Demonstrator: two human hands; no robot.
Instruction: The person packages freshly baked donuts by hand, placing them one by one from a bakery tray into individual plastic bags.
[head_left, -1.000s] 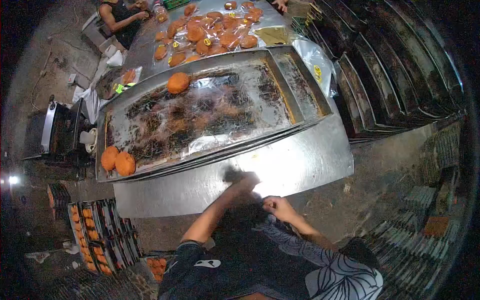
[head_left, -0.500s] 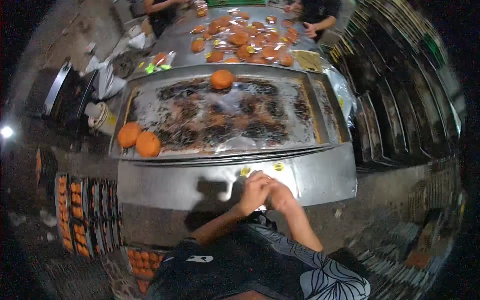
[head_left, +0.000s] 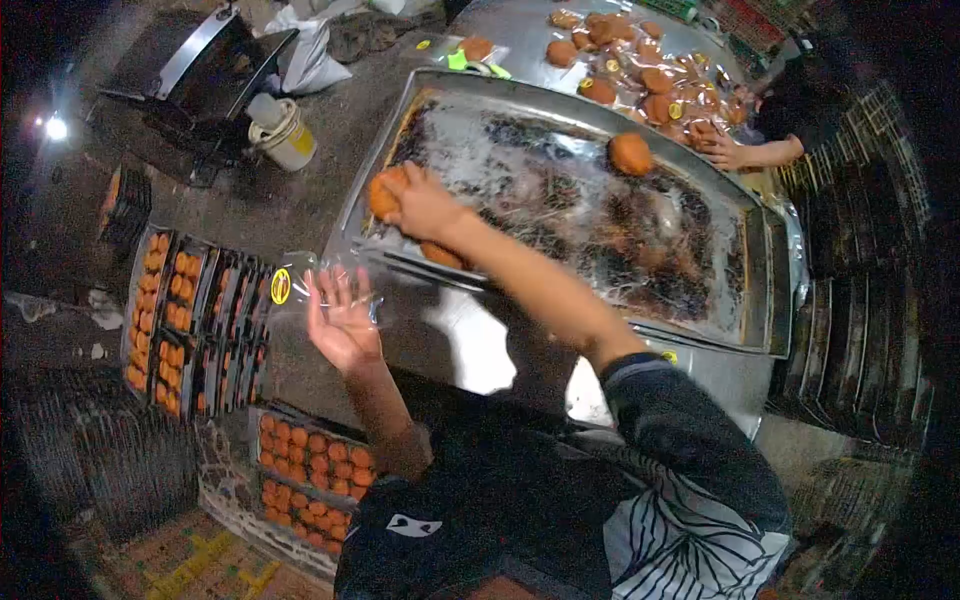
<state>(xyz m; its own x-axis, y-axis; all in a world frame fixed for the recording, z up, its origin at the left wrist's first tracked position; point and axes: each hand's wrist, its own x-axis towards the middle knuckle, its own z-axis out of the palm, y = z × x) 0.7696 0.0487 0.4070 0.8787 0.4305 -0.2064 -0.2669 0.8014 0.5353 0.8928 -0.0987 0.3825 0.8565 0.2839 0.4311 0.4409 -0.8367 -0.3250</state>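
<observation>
My right hand [head_left: 425, 203] reaches across to the left end of the large metal tray [head_left: 520, 97], its fingers wrapped over a round orange-brown bun [head_left: 382, 198]. Partly hidden under my right forearm is a second bun [head_left: 441, 256]. Another bun [head_left: 630, 154] lies toward the tray's far side. My left hand [head_left: 345, 318] is palm up in front of the tray's left corner, fingers spread, with a clear plastic bag [head_left: 303, 268] on them. A yellow oval sticker [head_left: 281, 286] marks that bag.
Bagged buns [head_left: 655, 80] cover the far table, where a co-worker's hand [head_left: 722, 150] rests among them. Racks of bun trays [head_left: 180, 325] stand at left, with another bun tray [head_left: 310, 460] below. A white bucket [head_left: 290, 140] stands beside the table; stacked dark trays [head_left: 850, 350] are at right.
My hands have parted from close together at the table's front edge. The right has moved onto a bun; the left has moved left with the bag. The view has turned left.
</observation>
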